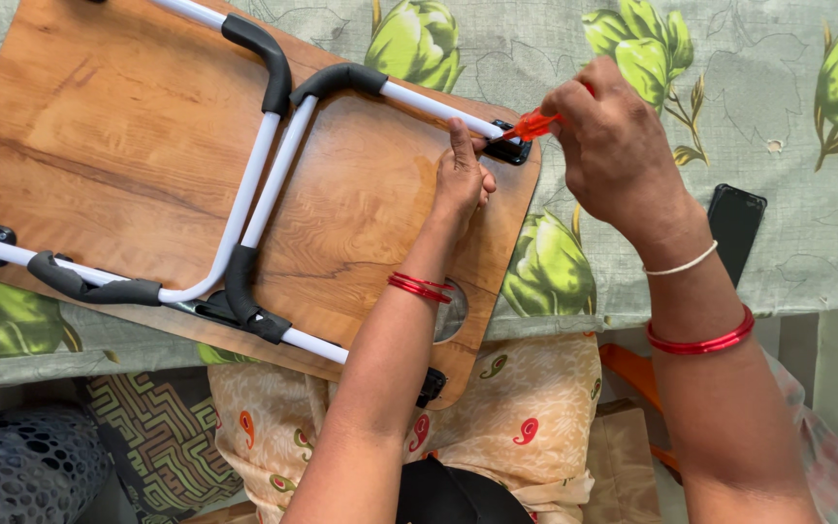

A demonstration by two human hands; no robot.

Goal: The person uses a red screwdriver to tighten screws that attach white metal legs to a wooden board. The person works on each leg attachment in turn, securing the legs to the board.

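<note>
A wooden folding lap table (128, 136) lies upside down on a cloth-covered surface, its white tube legs (262, 180) with black foam sleeves folded flat against the board. My left hand (462, 177) rests on the board, fingers pressed beside a black hinge bracket (508, 148) at the far right corner. Gripping an orange-handled screwdriver (533, 124), my right hand (613, 141) points its tip at that bracket. Red bangles circle both wrists.
A green cloth with leafy bud prints (778, 146) covers the surface. A black phone (735, 225) lies right of my right forearm. A round cut-out (452, 318) sits near the board's front edge. Patterned fabric and an orange object lie below on my lap side.
</note>
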